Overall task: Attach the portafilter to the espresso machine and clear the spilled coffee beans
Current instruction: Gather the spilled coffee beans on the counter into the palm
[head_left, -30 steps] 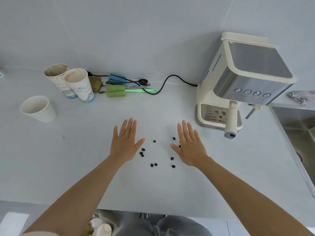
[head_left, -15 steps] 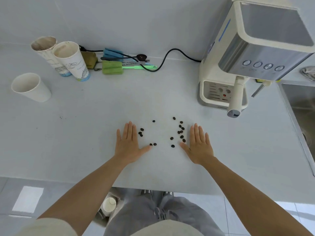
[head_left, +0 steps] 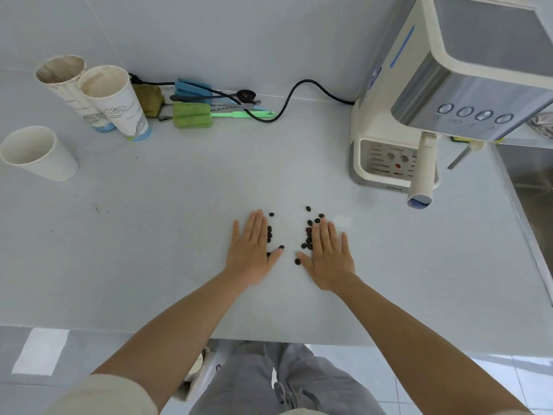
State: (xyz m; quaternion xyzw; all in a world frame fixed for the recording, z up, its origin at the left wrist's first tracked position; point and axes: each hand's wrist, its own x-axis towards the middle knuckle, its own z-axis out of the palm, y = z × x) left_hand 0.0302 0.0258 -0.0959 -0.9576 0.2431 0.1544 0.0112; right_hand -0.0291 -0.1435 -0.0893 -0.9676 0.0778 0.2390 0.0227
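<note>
Several dark coffee beans (head_left: 308, 235) lie on the grey counter (head_left: 149, 235) in a narrow strip between my two hands. My left hand (head_left: 253, 250) lies flat, palm down, fingers together, its thumb side touching some beans. My right hand (head_left: 327, 256) lies flat the same way on the other side, with beans along its index finger. Neither hand holds anything. The cream and steel espresso machine (head_left: 449, 94) stands at the back right. The portafilter's cream handle (head_left: 423, 172) sticks out from under its front, toward me.
Two used paper cups (head_left: 116, 101) and a plain white cup (head_left: 39, 154) stand at the back left. Green and blue brushes (head_left: 194, 113) and a black power cord (head_left: 293, 97) lie along the wall. A steel sink (head_left: 532, 193) lies to the right. The counter's front edge is close below my wrists.
Both hands have slid inward along the counter, pushing the scattered beans into a tighter strip between them. The view has also moved closer to the counter.
</note>
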